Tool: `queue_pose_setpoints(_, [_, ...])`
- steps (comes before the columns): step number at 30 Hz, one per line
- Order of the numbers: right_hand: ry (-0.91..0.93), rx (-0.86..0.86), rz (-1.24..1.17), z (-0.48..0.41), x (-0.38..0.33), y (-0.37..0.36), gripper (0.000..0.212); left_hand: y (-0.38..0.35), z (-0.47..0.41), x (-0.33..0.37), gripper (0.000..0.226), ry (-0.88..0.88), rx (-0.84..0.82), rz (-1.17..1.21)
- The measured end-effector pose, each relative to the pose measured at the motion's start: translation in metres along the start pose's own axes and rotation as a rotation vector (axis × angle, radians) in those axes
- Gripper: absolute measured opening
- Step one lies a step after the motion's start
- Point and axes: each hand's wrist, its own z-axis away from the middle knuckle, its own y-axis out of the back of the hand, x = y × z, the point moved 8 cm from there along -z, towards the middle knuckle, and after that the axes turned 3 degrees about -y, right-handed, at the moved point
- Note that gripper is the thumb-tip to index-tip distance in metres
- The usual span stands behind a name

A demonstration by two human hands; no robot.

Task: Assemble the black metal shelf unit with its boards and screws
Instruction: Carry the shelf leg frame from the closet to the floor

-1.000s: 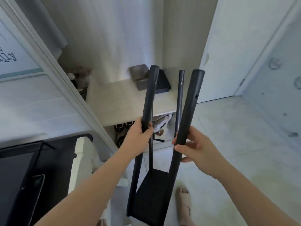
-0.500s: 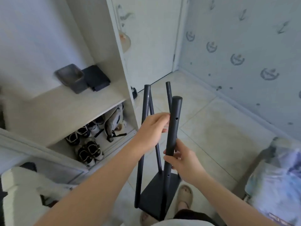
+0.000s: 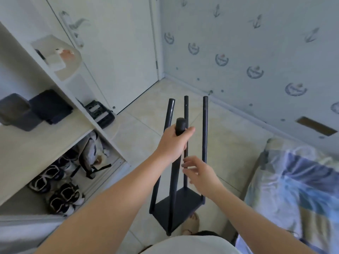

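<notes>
The black metal shelf unit (image 3: 178,208) stands on the tiled floor in front of me, its black bottom board joined to several upright black poles. My left hand (image 3: 173,143) grips the nearest pole (image 3: 180,125) just below its top. My right hand (image 3: 199,173) hovers a little lower between the poles, fingers loosely spread and holding nothing. The far right pole (image 3: 205,129) and the two back poles rise free of both hands.
A white cabinet (image 3: 45,136) with shoes (image 3: 60,189) under its shelf stands at the left. A closed door (image 3: 117,52) and a patterned wall (image 3: 256,52) lie ahead. Blue-patterned bedding (image 3: 297,189) fills the right. My sandalled foot (image 3: 190,224) is beside the base.
The view has swung right, away from the cabinet. My left hand has moved onto the nearest pole's top, and my right hand has let go of that pole and opened.
</notes>
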Motion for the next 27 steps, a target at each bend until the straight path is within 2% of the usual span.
queue_pose_setpoints(3, [-0.071, 0.129, -0.005, -0.019, 0.034, 0.066, 0.022, -0.025, -0.022, -0.004, 0.049, 0.04, 0.016, 0.019])
queue_pose_setpoints(5, [-0.118, 0.2, -0.013, -0.03, 0.055, 0.107, 0.026, -0.041, -0.034, -0.006, 0.048, 0.074, 0.037, 0.041])
queue_pose_setpoints(11, [-0.226, 0.38, 0.006, -0.063, 0.093, 0.2, 0.063, -0.069, -0.064, -0.01, 0.044, 0.102, 0.035, -0.005])
queue_pose_setpoints(14, [-0.295, 0.473, 0.007, -0.076, 0.107, 0.238, 0.081, -0.07, -0.071, -0.005, 0.057, 0.07, 0.014, -0.04])
queue_pose_setpoints(20, [-0.601, 0.653, -0.039, -0.079, 0.153, 0.29, 0.098, -0.065, -0.083, 0.003, 0.05, 0.011, -0.078, -0.05])
queue_pose_setpoints(23, [-0.649, 0.665, -0.058, -0.081, 0.17, 0.302, 0.091, -0.059, -0.089, 0.004, 0.049, -0.005, -0.14, -0.042])
queue_pose_setpoints(27, [-0.63, 0.724, -0.076, -0.085, 0.174, 0.306, 0.039, -0.045, -0.101, -0.002, 0.052, -0.015, -0.198, -0.037])
